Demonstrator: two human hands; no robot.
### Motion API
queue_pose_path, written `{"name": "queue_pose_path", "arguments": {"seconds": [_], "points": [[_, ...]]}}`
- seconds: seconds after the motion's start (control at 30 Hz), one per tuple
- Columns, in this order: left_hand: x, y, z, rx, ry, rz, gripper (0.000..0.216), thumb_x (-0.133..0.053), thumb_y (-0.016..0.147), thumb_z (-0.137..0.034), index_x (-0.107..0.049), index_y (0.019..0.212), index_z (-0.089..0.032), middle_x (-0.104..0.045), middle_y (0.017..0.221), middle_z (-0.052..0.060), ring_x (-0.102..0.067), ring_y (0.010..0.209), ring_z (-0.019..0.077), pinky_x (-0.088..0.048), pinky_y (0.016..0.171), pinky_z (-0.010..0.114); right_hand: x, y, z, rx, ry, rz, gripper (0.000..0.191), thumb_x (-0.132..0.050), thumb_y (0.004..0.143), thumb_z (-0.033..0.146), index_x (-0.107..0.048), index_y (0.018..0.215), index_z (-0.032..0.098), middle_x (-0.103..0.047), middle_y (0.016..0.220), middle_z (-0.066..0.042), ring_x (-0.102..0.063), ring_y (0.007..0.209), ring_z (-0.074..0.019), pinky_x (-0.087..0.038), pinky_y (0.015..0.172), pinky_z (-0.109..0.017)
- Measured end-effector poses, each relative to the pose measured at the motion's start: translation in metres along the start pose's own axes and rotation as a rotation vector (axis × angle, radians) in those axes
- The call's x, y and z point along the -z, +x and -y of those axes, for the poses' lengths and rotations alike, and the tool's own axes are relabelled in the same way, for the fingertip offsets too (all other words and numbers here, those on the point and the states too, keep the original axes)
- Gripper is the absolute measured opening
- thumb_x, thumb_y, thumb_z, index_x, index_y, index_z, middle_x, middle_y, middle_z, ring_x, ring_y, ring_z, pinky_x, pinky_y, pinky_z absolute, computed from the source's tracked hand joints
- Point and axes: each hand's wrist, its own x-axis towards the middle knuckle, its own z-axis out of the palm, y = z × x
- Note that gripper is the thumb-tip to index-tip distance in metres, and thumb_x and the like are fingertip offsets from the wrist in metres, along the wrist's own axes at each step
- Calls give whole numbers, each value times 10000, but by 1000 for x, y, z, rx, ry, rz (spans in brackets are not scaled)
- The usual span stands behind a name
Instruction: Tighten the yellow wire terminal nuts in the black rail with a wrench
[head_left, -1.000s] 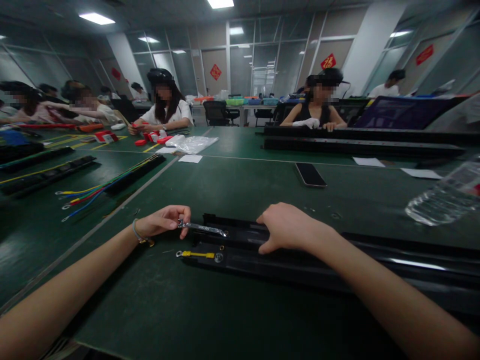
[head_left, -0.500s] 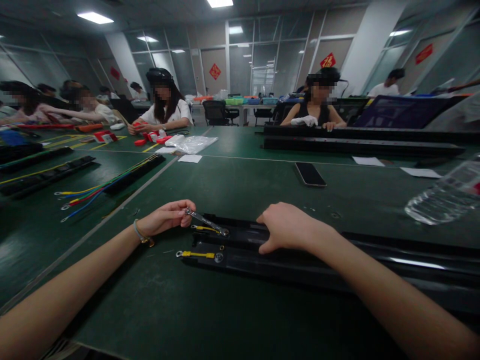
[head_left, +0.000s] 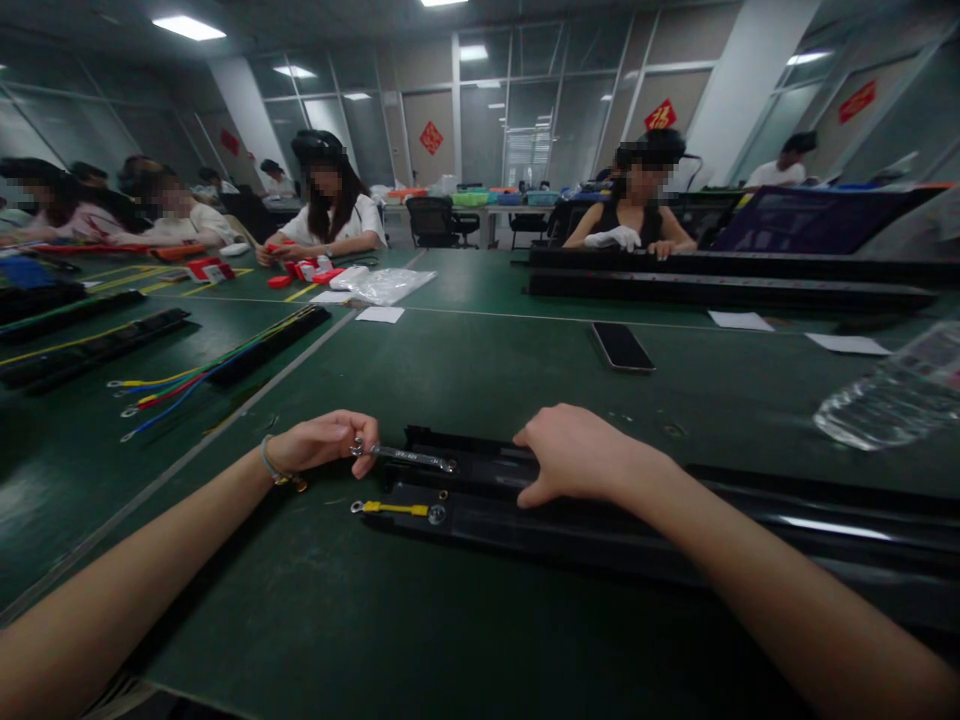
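My left hand (head_left: 330, 441) has its fingers closed round the near end of a shiny metal wrench (head_left: 411, 458). The wrench's other end sits on a fastener inside the farther of two long black channels. My right hand (head_left: 574, 455) spans that farther black channel (head_left: 480, 470), thumb on the near side and fingers on the far side, gripping it. Parallel in front lies the nearer black channel (head_left: 517, 530). Bolted near its left end is a short yellow wire (head_left: 397, 510) with a ring terminal sticking out past the edge.
On the green table (head_left: 247, 590) lie a phone (head_left: 623, 346), a clear plastic bottle (head_left: 889, 390) at right, and black strips with coloured wires (head_left: 262, 350) at left. Plastic bags (head_left: 390, 285) and red parts lie farther back. Co-workers sit across, one wearing a white glove (head_left: 613, 238).
My left hand has swung the wrench's held end slightly left and toward me, covering the farther yellow wire. My right hand stays in place on the channel.
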Motion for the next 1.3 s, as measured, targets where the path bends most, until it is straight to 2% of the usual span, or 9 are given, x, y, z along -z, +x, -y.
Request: {"name": "queue_pose_path", "arguments": {"seconds": [0.13, 0.43, 0.7, 1.0, 1.3], "points": [[0, -1, -1, 9, 22, 9, 292, -572, 695, -389, -576, 746, -101, -588, 610, 69, -523, 579, 181, -391, 567, 281, -1, 0, 0, 1, 7, 1, 570, -609, 550, 508, -637, 982, 138, -659, 826, -98, -590, 735, -233, -468, 644, -347], [-3, 5, 1, 32, -68, -182, 138, -506, 765, -235, -565, 764, -109, -558, 595, 36, -505, 586, 142, -395, 573, 238, -1, 1, 0, -5, 9, -1, 541, -612, 553, 502, -647, 955, 142, -658, 801, -90, -589, 722, -225, -468, 634, -339], [-1, 4, 0, 70, -67, -145, 135, -531, 745, -232, -573, 759, -104, -560, 592, 35, -498, 564, 126, -380, 540, 213, 0, 0, 1, -8, 2, 2, 530, -608, 560, 499, -650, 947, 139, -659, 804, -92, -592, 728, -224, -468, 639, -333], [-4, 2, 0, 81, -29, -93, 137, -584, 720, -242, -598, 725, -105, -423, 470, -26, -359, 442, 80, -293, 442, 187, 2, 0, 2, -17, -1, 9, 515, -621, 550, 493, -656, 926, 142, -659, 810, -94, -594, 730, -225, -467, 633, -328], [-5, 5, 1, 39, -54, -130, 300, -446, 808, -378, -579, 757, -114, -444, 520, -6, -400, 506, 119, -345, 515, 233, 0, 0, 2, -8, 0, 6, 538, -606, 558, 503, -647, 957, 145, -660, 816, -94, -593, 740, -231, -466, 637, -338]]}}
